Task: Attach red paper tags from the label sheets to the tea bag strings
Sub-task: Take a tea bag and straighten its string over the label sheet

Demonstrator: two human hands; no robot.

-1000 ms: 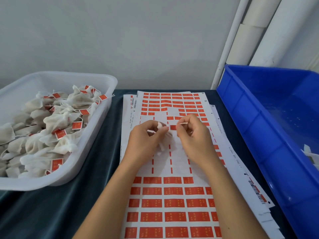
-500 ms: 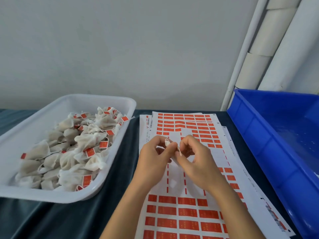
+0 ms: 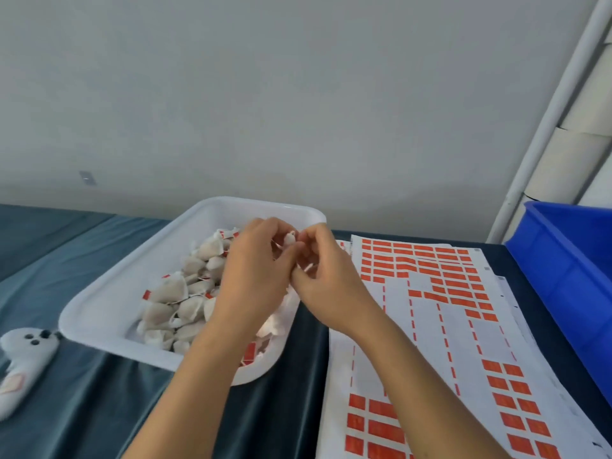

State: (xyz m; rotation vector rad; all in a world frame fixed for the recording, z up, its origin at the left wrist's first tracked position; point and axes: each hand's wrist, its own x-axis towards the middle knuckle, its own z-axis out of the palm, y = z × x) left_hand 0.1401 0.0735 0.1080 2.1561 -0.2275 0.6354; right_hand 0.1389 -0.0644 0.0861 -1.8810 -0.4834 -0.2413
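No writing can be read: the print on the red rectangular paper tags (image 3: 443, 298) and the white label sheets (image 3: 427, 329) is too blurred.

A small white tea bag (image 3: 290, 239) is pinched between the fingertips of both hands, held above the far right corner of the white tray (image 3: 109, 303). Tagged tea bags (image 3: 185, 293) lie heaped in that tray, red tags showing among them. The label sheets (image 3: 440, 313) lie stacked flat on the bench just right of the tray, red tags in rows at top and bottom, the middle stripped to white.
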